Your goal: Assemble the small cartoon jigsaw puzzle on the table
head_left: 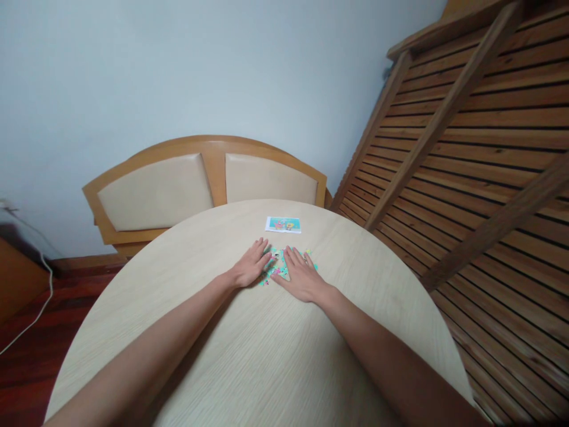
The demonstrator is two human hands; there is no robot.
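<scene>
A small heap of colourful jigsaw puzzle pieces (279, 271), mostly turquoise with pink and yellow bits, lies on the round table near its middle. My right hand (300, 276) rests flat over the heap's right side, fingers spread, a ring on one finger. At the left edge of the pieces, my left hand (253, 265) is open with its fingers stretched out, its thumb side next to them. Both palms hide part of the heap. Beyond the hands lies a picture card (284, 225) with cartoon figures on a turquoise ground.
The pale wooden round table (213, 367) stands before a headboard (155, 190) with cream padded panels. On the right leans a large slatted wooden frame (480, 136), close to the table's edge. A white cable (50, 290) runs down to the dark red floor at left.
</scene>
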